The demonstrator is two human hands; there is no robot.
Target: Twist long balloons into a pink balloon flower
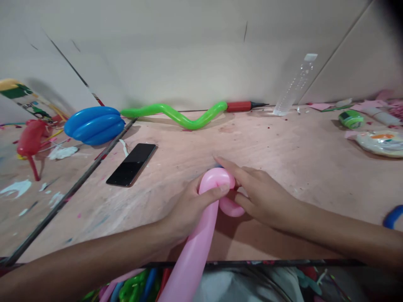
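A long pink modelling balloon rises from below the table's front edge and bends over into a loop at its top. My left hand is closed around it, with the thumb pressed across the loop. On the other side my right hand grips the bent end, its fingers partly behind the balloon. A short curled piece of the balloon shows beneath the right fingers. Something small and dark blue peeks out behind the loop, too hidden to name.
A black phone lies to the left. Behind it are a blue bundled balloon, a wavy green balloon and a red pump. An empty plastic bottle leans on the wall. Several balloons sit below the table edge.
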